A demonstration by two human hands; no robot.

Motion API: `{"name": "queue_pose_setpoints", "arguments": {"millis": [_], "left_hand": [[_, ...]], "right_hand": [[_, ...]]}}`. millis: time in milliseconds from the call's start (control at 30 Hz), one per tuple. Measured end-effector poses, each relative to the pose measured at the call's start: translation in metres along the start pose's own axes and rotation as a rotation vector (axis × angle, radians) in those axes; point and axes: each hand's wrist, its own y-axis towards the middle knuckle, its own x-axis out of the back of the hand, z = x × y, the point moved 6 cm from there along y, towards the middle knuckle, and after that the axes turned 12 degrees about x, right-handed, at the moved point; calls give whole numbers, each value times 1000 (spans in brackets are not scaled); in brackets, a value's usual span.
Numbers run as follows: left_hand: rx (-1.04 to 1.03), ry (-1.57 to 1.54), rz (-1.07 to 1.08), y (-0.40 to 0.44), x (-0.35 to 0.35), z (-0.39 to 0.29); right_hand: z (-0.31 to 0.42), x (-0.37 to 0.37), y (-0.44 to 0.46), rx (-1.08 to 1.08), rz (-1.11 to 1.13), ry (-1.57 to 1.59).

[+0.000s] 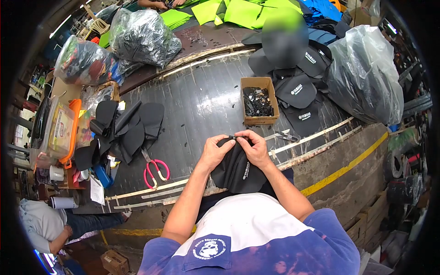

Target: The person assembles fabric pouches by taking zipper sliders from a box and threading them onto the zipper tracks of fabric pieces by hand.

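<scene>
A black fabric piece with white YAMAHA print (240,176) hangs between my hands at the table's front edge. My left hand (217,151) pinches its top edge from the left. From the right, my right hand (255,147) pinches the same edge, thumb and forefinger close to the left fingertips. A tiny dark part shows where the fingertips meet; its kind is too small to tell. Just beyond my hands, a cardboard box (259,121) holds many small black parts. Small thread snips (288,136) lie to the right of my right hand.
Pink-handled scissors (156,173) and a heap of black fabric pieces (126,130) lie left. More printed black pieces (302,98) are piled right, beside a large plastic bag (366,75). Lime-green sheets (243,13) lie at the back near another person's hands (167,4).
</scene>
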Motion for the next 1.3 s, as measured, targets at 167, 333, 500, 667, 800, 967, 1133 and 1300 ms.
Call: {"name": "queue_pose_setpoints", "arguments": {"millis": [167,333,500,667,800,967,1133,1300], "left_hand": [[-39,23,-38,0,1,2],[-44,15,-51,-2,1,2],[-62,2,-47,-1,1,3],[-22,-22,-37,-1,1,6],[-46,-31,-59,2,1,9],[-30,-9,-58,0,0,6],[-42,-10,-63,-2,-1,2],[-47,22,-64,-4,1,-1]], "right_hand": [[2,0,1,2,3,-3],[2,0,0,-6,8,-6],[1,0,1,6,12,-6],[2,-1,2,63,17,1],[-3,0,0,-36,3,20],[-1,1,-2,-36,-39,-13],[-2,1,-2,-19,-37,-21],[4,0,0,-12,-6,-32]]}}
